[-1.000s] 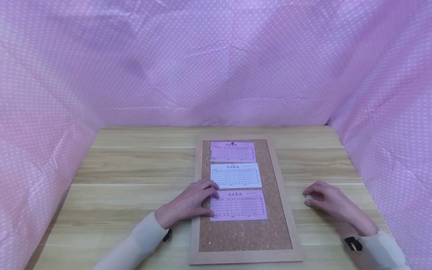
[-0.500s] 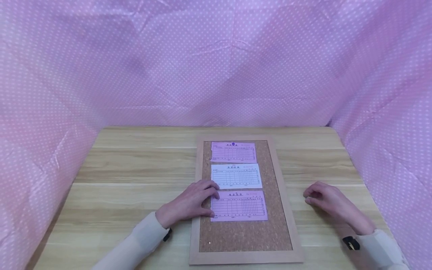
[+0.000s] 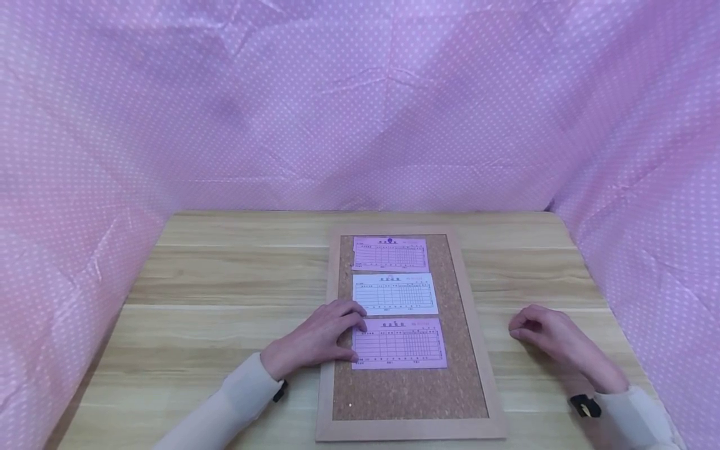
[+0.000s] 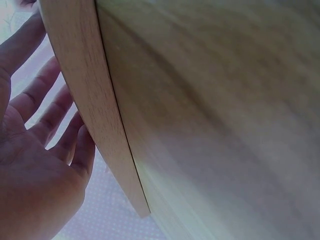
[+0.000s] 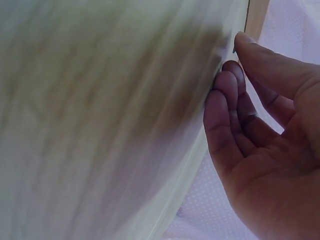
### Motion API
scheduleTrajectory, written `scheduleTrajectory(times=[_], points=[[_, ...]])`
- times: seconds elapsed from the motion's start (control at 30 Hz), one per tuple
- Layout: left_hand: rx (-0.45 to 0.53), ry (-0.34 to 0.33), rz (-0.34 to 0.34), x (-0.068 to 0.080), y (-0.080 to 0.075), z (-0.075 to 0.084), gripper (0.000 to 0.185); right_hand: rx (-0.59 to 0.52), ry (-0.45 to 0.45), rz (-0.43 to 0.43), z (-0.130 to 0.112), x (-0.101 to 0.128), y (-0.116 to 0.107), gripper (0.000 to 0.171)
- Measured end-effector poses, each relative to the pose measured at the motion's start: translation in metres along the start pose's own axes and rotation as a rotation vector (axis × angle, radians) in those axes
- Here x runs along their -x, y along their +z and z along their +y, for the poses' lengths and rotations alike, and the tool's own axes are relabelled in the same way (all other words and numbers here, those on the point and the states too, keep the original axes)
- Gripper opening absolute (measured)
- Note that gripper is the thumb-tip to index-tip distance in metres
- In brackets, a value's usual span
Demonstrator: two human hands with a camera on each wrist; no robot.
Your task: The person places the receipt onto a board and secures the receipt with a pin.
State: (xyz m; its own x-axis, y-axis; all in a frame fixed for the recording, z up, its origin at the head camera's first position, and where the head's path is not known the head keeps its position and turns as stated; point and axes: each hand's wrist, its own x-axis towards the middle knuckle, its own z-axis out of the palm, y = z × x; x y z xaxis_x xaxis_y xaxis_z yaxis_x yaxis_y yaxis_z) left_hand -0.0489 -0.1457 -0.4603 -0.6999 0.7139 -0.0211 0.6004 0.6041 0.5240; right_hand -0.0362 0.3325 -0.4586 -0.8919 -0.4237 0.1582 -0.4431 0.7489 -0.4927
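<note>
In the head view, a wood-framed cork board [image 3: 410,397] lies flat, bearing a pink slip [image 3: 389,255], a white slip [image 3: 395,297] and a second pink slip [image 3: 400,347] in a column. A round purple pushpin [image 3: 390,240] sits at the top slip's upper edge; a pale pushpin [image 3: 390,277] sits on the white one. My left hand [image 3: 323,333] rests over the board's left side, its fingertips on the lower two slips' left edges. Right of the board, my right hand [image 3: 554,337] pinches a small pin [image 5: 234,50], mostly hidden by its fingertips.
The board lies on a light wooden table [image 3: 214,275]. A pink dotted cloth [image 3: 360,106] hangs behind and at both sides. A tiny white dot [image 3: 350,405] shows on the cork at lower left. Black straps are at both cuffs.
The small thing visible between my right thumb and finger a second ago is now covered in the head view, the fingers drawn closer together. My left hand has stayed in place.
</note>
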Motion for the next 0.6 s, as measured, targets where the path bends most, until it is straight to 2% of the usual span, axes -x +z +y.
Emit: scheduleTrajectory(times=[0.37, 0.6], points=[[0.000, 0.001, -0.004, 0.000, -0.001, -0.001, 0.044, -0.011, 0.151, 0.004, -0.008, 0.001, -0.006, 0.020], [0.004, 0.002, 0.001, 0.000, -0.001, 0.000, 0.043, -0.013, 0.182, 0.046, -0.013, 0.001, -0.006, 0.016]])
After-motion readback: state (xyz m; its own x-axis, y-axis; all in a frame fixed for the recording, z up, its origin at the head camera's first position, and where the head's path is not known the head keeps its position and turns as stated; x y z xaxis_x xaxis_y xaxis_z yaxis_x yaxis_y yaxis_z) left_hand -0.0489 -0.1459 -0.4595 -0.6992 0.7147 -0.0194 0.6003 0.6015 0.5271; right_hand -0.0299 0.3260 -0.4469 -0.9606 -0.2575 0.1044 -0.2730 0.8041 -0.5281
